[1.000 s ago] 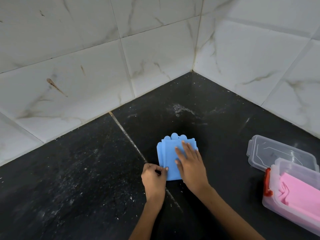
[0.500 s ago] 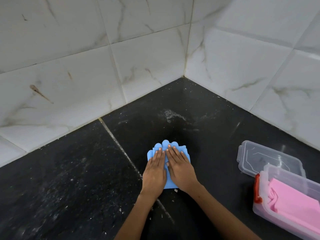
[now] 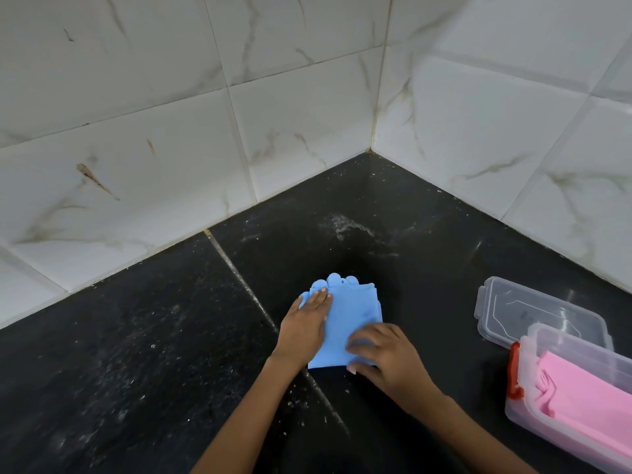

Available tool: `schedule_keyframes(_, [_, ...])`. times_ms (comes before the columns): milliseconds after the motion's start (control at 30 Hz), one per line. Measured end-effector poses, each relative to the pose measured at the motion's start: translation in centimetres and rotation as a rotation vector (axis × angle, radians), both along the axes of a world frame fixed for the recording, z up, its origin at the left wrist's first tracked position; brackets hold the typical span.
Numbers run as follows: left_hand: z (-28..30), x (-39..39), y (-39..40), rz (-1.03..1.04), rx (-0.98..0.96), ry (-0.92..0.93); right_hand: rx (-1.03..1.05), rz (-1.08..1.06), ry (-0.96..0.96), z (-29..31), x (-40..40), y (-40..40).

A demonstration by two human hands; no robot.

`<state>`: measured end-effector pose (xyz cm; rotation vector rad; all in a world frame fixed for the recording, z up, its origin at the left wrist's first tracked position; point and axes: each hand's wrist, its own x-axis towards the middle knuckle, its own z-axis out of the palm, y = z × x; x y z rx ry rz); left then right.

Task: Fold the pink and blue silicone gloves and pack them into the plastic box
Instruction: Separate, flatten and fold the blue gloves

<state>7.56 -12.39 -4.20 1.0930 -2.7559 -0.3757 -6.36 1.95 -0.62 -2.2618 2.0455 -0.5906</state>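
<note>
The folded blue glove (image 3: pixel 352 313) lies flat on the black counter (image 3: pixel 136 354), its fingertips pointing away from me. My left hand (image 3: pixel 304 330) presses flat on the glove's left side with straight fingers. My right hand (image 3: pixel 386 360), blurred, is at the glove's near right corner, fingers curled over the top and thumb under the edge, pinching it. The clear plastic box (image 3: pixel 581 347) stands open at the right edge, with a red clasp on its left end. The folded pink glove (image 3: pixel 588 398) lies inside it.
The box's clear lid (image 3: pixel 533 309) lies flat on the counter just behind the box. White marble-patterned wall tiles (image 3: pixel 307 131) close off the counter at the back and right, meeting in a corner. A grout joint crosses the counter under my left wrist.
Both hands were pressing side by side on the glove. My right hand has since slid back to the near right corner and curled onto its edge; my left hand stays flat on the left side.
</note>
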Motion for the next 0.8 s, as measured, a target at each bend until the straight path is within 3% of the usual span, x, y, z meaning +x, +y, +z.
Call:
schedule_keyframes(133, [1.3,0.0,-1.8,-0.056,-0.027,-0.032,0.100,0.008,0.110,-0.3,0.4,0.2])
schedule_keyframes(233, [2.8,0.1,-2.3,0.013,0.245,0.084,0.046,-0.015,0.156,-0.7,0.2,0.0])
schedule_keyframes(333, [3.5,0.4,-2.0,0.077,0.336,0.129,-0.016,-0.067,0.156,-0.9,-1.0,0.1])
schedule_keyframes(567, [4.4,-0.9,3.0,0.389,0.432,0.223,0.056,-0.479,-0.057,-1.0,-5.8,-2.3])
schedule_keyframes(667, [4.6,-1.4,5.6,0.429,0.512,0.242,0.090,-0.601,-0.281,-1.7,-6.2,-4.3])
schedule_keyframes(733, [4.9,-1.6,5.9,0.438,0.465,0.148,0.115,-0.584,-0.379,-2.2,-5.2,-5.5])
schedule_keyframes(800, [5.2,-2.0,5.2,0.469,0.300,0.022,0.189,-0.545,-0.342,-2.9,-3.7,-6.3])
